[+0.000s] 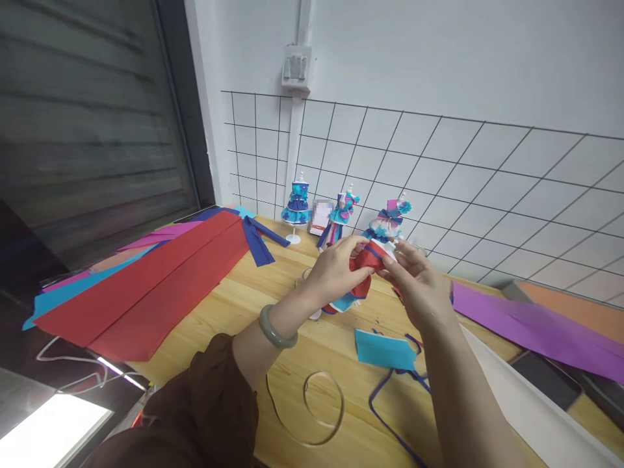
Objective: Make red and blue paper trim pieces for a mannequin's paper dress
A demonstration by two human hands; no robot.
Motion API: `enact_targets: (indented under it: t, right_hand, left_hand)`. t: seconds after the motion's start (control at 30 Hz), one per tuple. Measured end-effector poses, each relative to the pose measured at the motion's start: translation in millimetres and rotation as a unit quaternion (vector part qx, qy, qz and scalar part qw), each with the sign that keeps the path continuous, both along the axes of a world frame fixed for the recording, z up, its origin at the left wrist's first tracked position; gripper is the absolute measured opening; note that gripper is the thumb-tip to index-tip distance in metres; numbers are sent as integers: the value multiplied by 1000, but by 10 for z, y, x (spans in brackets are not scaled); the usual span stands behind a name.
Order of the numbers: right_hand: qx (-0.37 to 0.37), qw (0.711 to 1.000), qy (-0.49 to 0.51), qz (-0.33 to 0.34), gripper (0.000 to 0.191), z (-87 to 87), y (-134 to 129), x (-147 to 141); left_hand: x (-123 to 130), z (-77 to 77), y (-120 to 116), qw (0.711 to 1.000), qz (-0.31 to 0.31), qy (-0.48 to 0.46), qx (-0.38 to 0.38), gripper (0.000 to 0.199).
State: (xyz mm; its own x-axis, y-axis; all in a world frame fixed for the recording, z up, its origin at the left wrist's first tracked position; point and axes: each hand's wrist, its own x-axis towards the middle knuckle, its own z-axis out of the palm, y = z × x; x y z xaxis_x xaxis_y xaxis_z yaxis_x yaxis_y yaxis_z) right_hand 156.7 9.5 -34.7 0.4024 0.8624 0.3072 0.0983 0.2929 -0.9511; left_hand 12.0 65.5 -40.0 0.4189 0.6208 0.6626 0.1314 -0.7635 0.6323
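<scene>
From the head camera, I see both hands meeting over the table at a small red dress with blue and white trim. The dress is between the hands, up off the tabletop at its top end, and its long axis slants from the top edge at upper right down to the ruffled hem at lower left. That slant matters most: the top edge sits between the two sets of fingertips, while the skirt hangs beneath the left hand, the nearer of the two to the hem.

The left hand pinches the dress's left side between thumb and fingers. The right hand has its thumb pressed on the right edge near the top, fingers curled around behind; how firmly they grip there I cannot tell.

Just below the right hand lie a light-blue cloth and a dark-blue ribbon. A gold cord loops nearer the person. Beyond the hands stands a blue dress, and a broad red sheet lies well to the left.
</scene>
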Motion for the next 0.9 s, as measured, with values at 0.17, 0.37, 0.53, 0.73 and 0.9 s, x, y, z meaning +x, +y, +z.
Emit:
enact_targets:
  t: [0.17,0.37,0.53,0.73,0.9]
  right_hand:
    - [9,1000,3,-12,50,-28,41,64]
    - [-14,999,29,-37,50,-51,74,165]
    - [-16,998,33,-41,50,-18,57,142]
    - [-12,998,21,-57,50,16,38,95]
    - [10,999,-16,-50,51,-22,52,117]
  left_hand:
    - [-31,20,-14,998,-30,47,28,45]
    - [-16,-36,40,992,-19,79,101,28]
    - [40,-77,45,975,11,103,198,12]
    - [58,-93,48,951,44,146,269,15]
    - [52,-75,20,936,71,169,301,16]
